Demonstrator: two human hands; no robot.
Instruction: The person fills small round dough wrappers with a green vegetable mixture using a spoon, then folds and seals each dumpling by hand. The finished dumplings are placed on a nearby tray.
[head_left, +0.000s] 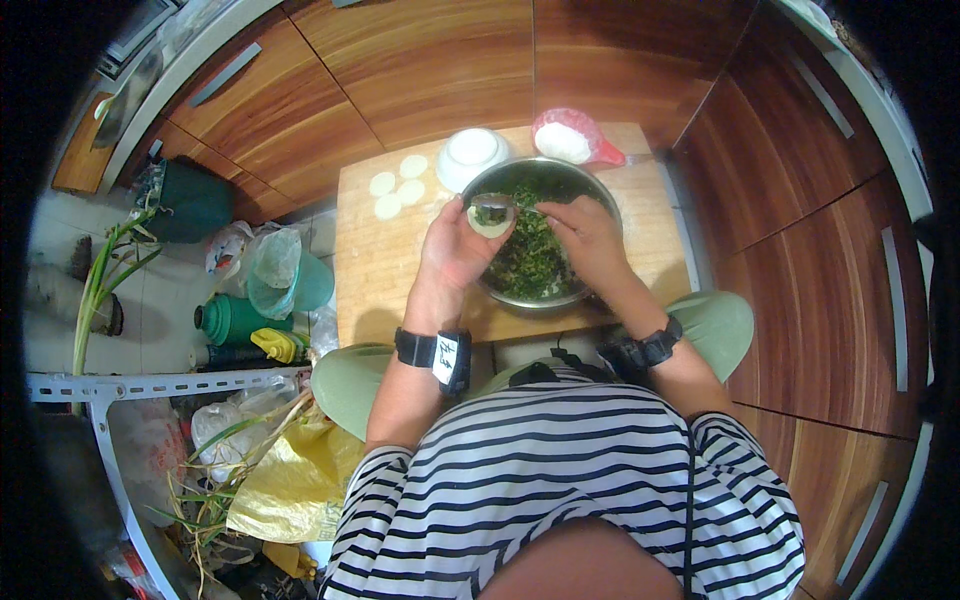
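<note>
A round dough wrapper rests in my left hand, with some chopped green filling on it. My right hand grips a metal spoon by its handle, and the spoon's bowl is over the wrapper. Both hands are above a large stainless steel bowl, which holds a mix of chopped greens. Left of the bowl, several more dough wrappers lie on the wooden board. Behind it are an upturned white bowl and a red container of white powder, likely flour.
Wooden cabinet doors stand close behind the board and along the right side. On the floor to the left are a lined teal bin, a green bottle and a yellow bottle. A metal rack holds bags and spring onions.
</note>
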